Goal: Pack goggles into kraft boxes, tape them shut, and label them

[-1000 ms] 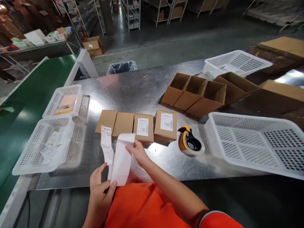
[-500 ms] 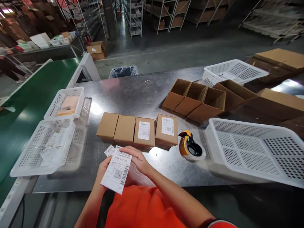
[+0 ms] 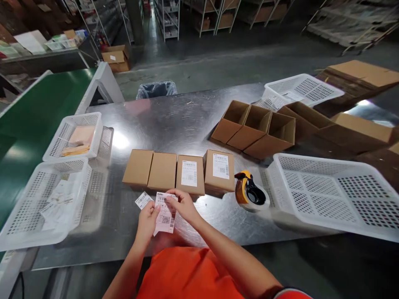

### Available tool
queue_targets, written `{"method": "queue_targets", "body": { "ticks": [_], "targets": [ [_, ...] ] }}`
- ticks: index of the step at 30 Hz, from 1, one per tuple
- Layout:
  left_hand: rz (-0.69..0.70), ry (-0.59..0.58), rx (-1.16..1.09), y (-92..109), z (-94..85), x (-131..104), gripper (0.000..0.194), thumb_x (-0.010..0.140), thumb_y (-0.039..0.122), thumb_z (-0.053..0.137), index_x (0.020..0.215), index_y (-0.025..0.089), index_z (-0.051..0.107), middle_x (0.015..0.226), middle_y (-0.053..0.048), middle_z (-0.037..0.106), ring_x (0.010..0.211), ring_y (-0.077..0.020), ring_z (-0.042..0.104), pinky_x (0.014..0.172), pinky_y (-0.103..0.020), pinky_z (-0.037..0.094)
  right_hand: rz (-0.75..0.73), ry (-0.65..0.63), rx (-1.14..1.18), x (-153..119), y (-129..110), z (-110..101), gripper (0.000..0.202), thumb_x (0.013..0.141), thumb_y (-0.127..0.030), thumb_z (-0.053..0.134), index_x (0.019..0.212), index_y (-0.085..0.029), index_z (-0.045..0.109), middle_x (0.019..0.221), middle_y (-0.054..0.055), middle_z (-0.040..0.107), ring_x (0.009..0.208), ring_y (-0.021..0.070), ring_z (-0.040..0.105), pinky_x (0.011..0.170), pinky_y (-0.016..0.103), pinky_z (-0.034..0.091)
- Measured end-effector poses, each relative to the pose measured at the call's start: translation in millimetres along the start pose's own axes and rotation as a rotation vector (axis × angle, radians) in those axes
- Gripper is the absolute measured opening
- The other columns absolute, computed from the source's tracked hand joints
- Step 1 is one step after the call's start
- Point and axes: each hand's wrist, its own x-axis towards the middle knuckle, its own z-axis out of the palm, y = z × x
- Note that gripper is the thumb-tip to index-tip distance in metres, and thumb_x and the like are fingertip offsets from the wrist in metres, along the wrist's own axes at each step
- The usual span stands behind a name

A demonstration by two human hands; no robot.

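Observation:
A printed shipping label [image 3: 164,216] is pinched between my two hands in front of the row of small boxes. My left hand [image 3: 147,219] grips its left edge. At the label's upper right corner are the fingers of my right hand [image 3: 183,206]. A smaller label [image 3: 143,200] pokes out above my left hand. Two closed brown boxes, the far-left one [image 3: 138,168] and its neighbour [image 3: 162,170], show plain tops. The third box [image 3: 190,173] and the fourth box [image 3: 218,168] each bear a white label. A yellow and black tape dispenser [image 3: 251,191] lies right of them.
White baskets stand at the left, one with papers [image 3: 43,207], one with pinkish packets [image 3: 75,133]. At the right are a large white basket [image 3: 333,191], open brown boxes [image 3: 255,131] and another basket [image 3: 302,91]. A green conveyor [image 3: 46,95] runs along the left.
The label has moved up and right and now stands more upright. My left hand has shifted up and right with it. The whole view has shifted slightly.

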Motion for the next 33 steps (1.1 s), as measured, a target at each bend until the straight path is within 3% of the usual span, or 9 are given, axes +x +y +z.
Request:
{"method": "queue_targets", "body": {
  "ticks": [7,13,16,20,24,26,30,31,33],
  "targets": [
    [0.007,0.231,0.061,-28,5.9,35,0.042,0.078,0.058,0.057,0.062,0.02,0.047,0.058,0.003,0.048,0.056,-0.0122,0.043,0.052,-0.023,0.034,0.045,0.11,-0.132,49,17,5,0.014,0.069,-0.03,0.064,0.073,-0.018,0.071,0.068,0.002,0.069,0.062,0.0152,0.058,0.058,0.026,0.046],
    [-0.074,0.236,-0.017,-52,1.6,51,0.042,0.071,0.058,0.065,0.066,0.019,0.05,0.058,0.005,0.047,0.055,-0.0111,0.044,0.052,-0.022,0.035,0.086,0.179,-0.253,125,29,-2,0.014,0.067,-0.031,0.067,0.07,-0.018,0.07,0.066,0.001,0.067,0.062,0.0163,0.058,0.06,0.029,0.047],
    [-0.123,0.209,-0.046,-63,-2.4,50,0.045,0.073,0.062,0.061,0.066,0.019,0.05,0.058,0.004,0.048,0.055,-0.0115,0.045,0.053,-0.023,0.037,0.057,0.293,-0.368,166,25,-7,0.013,0.072,-0.032,0.063,0.072,-0.02,0.07,0.087,0.003,0.069,0.083,0.0204,0.06,0.081,0.037,0.046],
    [-0.184,0.145,-0.039,-79,-9.5,40,0.046,0.069,0.062,0.063,0.06,0.019,0.049,0.055,0.004,0.047,0.053,-0.012,0.045,0.053,-0.024,0.037,0.014,0.376,-0.537,197,22,-5,0.014,0.078,-0.029,0.062,0.071,-0.021,0.07,0.114,0.006,0.063,0.117,0.0299,0.045,0.102,0.052,0.029],
    [-0.241,0.103,0.033,-100,-27.9,3,0.043,0.058,0.05,0.075,0.05,0.019,0.046,0.048,0.005,0.043,0.049,-0.0114,0.041,0.05,-0.024,0.032,-0.066,0.381,-0.946,189,34,4,0.031,0.09,-0.029,0.051,0.116,-0.018,0.064,0.134,0.017,0.05,0.126,0.0346,0.038,0.101,0.054,0.028],
    [-0.235,0.132,0.119,-108,-42.2,-27,0.04,0.059,0.044,0.075,0.049,0.019,0.047,0.048,0.004,0.043,0.049,-0.0117,0.041,0.05,-0.024,0.032,-0.167,0.268,-1.094,175,43,8,0.048,0.092,-0.029,0.046,0.137,-0.013,0.046,0.145,0.021,0.04,0.133,0.0365,0.031,0.105,0.056,0.023],
    [-0.129,0.256,0.266,-104,-71.7,-82,0.014,0.065,0.033,0.07,0.062,0.022,0.061,0.066,-0.001,0.064,0.066,-0.0204,0.059,0.061,-0.028,0.044,-0.534,-0.393,-1.135,155,57,9,0.061,0.09,-0.041,0.048,0.145,-0.017,0.036,0.153,0.013,0.034,0.142,0.0292,0.023,0.116,0.049,0.009],
    [-0.089,0.284,0.259,-100,-77.4,-92,0.01,0.064,0.03,0.071,0.064,0.022,0.064,0.075,-0.003,0.068,0.076,-0.0241,0.063,0.069,-0.03,0.047,-0.546,-0.442,-1.146,155,59,7,0.064,0.089,-0.044,0.048,0.146,-0.017,0.035,0.154,0.012,0.033,0.143,0.0285,0.023,0.117,0.048,0.006],
    [0.004,0.335,0.23,-90,-85.6,-106,0.007,0.062,0.026,0.072,0.063,0.024,0.066,0.092,-0.006,0.072,0.097,-0.0301,0.064,0.084,-0.036,0.048,-0.444,-0.304,-1.222,159,61,3,0.069,0.09,-0.047,0.045,0.147,-0.011,0.031,0.155,0.015,0.027,0.144,0.0305,0.019,0.116,0.051,0.001]
  ]
}}
